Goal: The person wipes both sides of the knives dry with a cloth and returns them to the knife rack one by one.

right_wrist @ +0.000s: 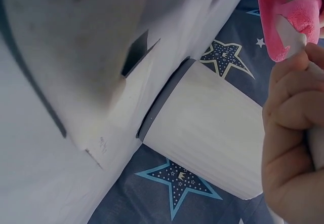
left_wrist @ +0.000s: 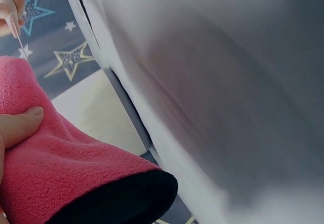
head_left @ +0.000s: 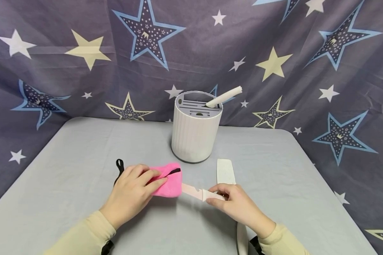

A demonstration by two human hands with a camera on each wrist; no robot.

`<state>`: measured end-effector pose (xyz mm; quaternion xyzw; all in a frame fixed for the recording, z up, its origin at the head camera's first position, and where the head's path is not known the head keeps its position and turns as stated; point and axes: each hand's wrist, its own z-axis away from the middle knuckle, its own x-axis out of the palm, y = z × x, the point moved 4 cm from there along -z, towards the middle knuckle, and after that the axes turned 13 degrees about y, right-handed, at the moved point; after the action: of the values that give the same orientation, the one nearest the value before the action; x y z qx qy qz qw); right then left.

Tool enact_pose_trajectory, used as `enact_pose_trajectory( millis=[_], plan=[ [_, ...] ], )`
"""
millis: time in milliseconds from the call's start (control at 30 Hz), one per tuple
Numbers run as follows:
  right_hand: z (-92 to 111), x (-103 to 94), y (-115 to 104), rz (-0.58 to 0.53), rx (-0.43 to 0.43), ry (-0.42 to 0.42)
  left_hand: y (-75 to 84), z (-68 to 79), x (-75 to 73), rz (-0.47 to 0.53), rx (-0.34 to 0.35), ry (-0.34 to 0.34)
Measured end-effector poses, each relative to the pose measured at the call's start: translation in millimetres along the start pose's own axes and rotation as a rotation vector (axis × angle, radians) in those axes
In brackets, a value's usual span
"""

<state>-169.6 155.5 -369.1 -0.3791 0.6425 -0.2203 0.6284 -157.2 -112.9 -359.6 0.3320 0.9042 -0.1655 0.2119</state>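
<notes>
Curtained-off workspace, starry drape (head_left: pixel 204 42), grey tabletop (head_left: pixel 83 170)

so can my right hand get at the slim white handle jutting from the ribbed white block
Probably not yet: your right hand grips the white-handled, pale-pink-bladed knife. Otherwise, the slim white handle juts up uncovered.

The pink cloth (head_left: pixel 171 187) looks fuzzy and matt, the knife (head_left: pixel 191 191) smooth, the holder (head_left: pixel 194 140) ribbed, plastic-like.

The cloth (head_left: pixel 172 187) is pink, the knife (head_left: pixel 206 195) pale pink and white, the backdrop (head_left: pixel 198 46) star-patterned
</notes>
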Motion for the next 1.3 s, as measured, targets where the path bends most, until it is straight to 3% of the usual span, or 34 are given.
enact_pose_trajectory(
  millis=[467,900,1167,1300],
  plan=[
    [-0.7,4.7,-2.0,0.039,-0.051,-0.006,17.3,-4.3,7.4,-0.002,0.029,0.021],
    [-2.2,5.5,-4.6,0.006,-0.048,-0.013,19.0,-5.8,9.0,-0.027,0.016,0.045],
    [-4.1,4.6,-4.2,-0.023,-0.005,-0.028,21.8,-9.6,7.1,-0.079,0.112,0.163],
    [-4.5,4.1,-4.0,-0.03,0.004,-0.032,20.1,-10.4,5.4,-0.096,0.11,0.201]
  ],
)
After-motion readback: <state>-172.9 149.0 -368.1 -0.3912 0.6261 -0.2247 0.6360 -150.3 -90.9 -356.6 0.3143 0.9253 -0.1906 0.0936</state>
